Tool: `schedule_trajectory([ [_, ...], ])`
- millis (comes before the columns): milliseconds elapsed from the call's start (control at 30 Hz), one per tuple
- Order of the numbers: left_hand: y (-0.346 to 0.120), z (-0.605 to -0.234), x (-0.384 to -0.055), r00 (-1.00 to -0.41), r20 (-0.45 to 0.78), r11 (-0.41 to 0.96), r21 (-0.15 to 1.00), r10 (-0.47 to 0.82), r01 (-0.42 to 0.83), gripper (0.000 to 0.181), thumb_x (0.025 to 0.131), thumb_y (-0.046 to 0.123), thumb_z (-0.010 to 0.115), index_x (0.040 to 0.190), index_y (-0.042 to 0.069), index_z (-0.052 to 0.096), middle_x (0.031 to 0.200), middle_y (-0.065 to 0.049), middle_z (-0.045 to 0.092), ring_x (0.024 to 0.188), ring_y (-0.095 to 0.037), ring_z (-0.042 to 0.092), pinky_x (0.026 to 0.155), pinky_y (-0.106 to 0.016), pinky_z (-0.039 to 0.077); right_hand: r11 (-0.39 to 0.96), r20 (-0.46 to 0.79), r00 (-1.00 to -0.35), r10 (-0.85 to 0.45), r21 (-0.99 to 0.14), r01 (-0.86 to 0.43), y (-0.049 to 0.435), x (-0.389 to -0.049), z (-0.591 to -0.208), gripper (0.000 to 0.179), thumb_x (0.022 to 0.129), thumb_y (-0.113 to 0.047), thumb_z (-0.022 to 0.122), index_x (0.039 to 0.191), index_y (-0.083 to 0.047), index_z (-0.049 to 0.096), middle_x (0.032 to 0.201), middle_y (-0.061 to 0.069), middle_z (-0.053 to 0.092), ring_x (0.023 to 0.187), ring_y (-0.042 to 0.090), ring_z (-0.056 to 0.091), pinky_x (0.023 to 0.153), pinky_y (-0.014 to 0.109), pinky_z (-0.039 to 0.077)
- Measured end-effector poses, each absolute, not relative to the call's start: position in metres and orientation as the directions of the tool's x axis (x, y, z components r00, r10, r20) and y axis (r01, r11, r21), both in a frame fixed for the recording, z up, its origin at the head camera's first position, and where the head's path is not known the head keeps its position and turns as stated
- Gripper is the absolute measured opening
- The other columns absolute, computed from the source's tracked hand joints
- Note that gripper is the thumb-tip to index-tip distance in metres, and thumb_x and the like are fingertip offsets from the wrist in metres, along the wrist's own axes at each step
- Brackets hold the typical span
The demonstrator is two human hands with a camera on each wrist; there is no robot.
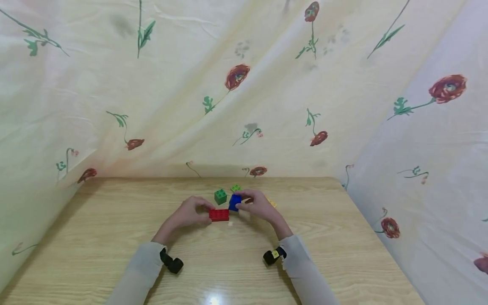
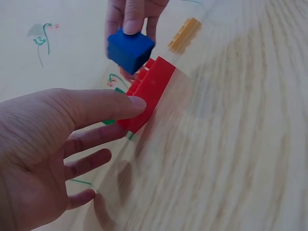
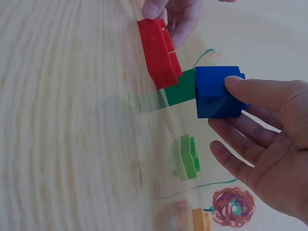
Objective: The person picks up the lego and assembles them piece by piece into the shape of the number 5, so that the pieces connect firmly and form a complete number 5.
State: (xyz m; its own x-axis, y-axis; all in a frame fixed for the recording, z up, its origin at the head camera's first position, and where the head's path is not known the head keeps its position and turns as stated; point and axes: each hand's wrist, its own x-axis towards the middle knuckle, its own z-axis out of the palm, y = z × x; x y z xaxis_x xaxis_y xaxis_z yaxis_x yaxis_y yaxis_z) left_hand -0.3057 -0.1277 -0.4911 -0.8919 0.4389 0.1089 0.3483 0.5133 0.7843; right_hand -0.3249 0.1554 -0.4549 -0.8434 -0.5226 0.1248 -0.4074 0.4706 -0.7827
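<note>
Between its thumb and forefinger, my left hand (image 1: pixel 188 212) pinches the left end of a long red building brick (image 1: pixel 219 215), whose studs show on top. The other fingers of that hand stand loosely apart in the left wrist view. My right hand (image 1: pixel 257 205) holds a blue block-shaped brick (image 3: pixel 214 94) between thumb and fingers, tilted, with its studs turned toward the palm. In the head view the blue brick is right beside the red brick's right end. Behind the two, a dark green brick (image 1: pixel 220 196) stands on the table, partly covered in both wrist views.
A flat light green brick (image 3: pixel 189 156) lies beyond the right hand's fingers. Farther right is a thin yellow-orange brick (image 2: pixel 185 35), partly behind the right hand in the head view. The wooden table (image 1: pixel 114 237) ends at a flowered cloth (image 1: pixel 183 84) at the back and sides.
</note>
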Motion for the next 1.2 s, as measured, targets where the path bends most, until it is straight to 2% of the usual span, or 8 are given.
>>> schedule_trajectory([
  [200,-0.121,-0.492,-0.305,-0.899,0.164,0.594,0.700,0.407,0.396,0.032,0.078,0.020,0.087,0.108,0.025,0.079,0.119,-0.001,0.066,0.120,-0.026,0.051,0.105,-0.058,0.036,0.460,0.153,-0.859,-0.489,-0.791,-0.403,0.152,-0.325,-0.455,0.040,0.096,-0.013,0.071,0.134,-0.004,0.065,0.126,0.015,0.070,0.112,0.029,0.065,0.096,0.046,0.055],
  [433,-0.117,-0.490,-0.300,-0.905,0.157,0.635,0.665,0.396,0.393,0.028,0.079,0.020,0.086,0.106,0.023,0.078,0.119,-0.001,0.064,0.119,-0.027,0.047,0.107,-0.058,0.030,0.457,0.166,-0.846,-0.506,-0.781,-0.426,0.145,-0.321,-0.459,0.039,0.097,-0.014,0.070,0.134,-0.003,0.065,0.126,0.015,0.070,0.111,0.029,0.067,0.092,0.040,0.056],
  [767,-0.116,-0.493,-0.299,-0.896,0.169,0.648,0.637,0.411,0.417,0.028,0.080,0.023,0.086,0.106,0.025,0.078,0.116,0.002,0.066,0.114,-0.023,0.048,0.108,-0.058,0.030,0.455,0.145,-0.830,-0.539,-0.779,-0.432,0.141,-0.314,-0.461,0.041,0.099,-0.015,0.068,0.137,-0.003,0.063,0.129,0.019,0.068,0.114,0.033,0.065,0.094,0.044,0.055],
  [1200,-0.118,-0.487,-0.298,-0.896,0.171,0.653,0.631,0.411,0.420,0.026,0.081,0.023,0.086,0.106,0.024,0.078,0.118,0.000,0.066,0.121,-0.027,0.048,0.110,-0.059,0.027,0.467,0.150,-0.826,-0.543,-0.764,-0.445,0.133,-0.315,-0.458,0.038,0.098,-0.009,0.067,0.135,-0.003,0.064,0.132,0.019,0.067,0.115,0.035,0.065,0.094,0.048,0.055],
])
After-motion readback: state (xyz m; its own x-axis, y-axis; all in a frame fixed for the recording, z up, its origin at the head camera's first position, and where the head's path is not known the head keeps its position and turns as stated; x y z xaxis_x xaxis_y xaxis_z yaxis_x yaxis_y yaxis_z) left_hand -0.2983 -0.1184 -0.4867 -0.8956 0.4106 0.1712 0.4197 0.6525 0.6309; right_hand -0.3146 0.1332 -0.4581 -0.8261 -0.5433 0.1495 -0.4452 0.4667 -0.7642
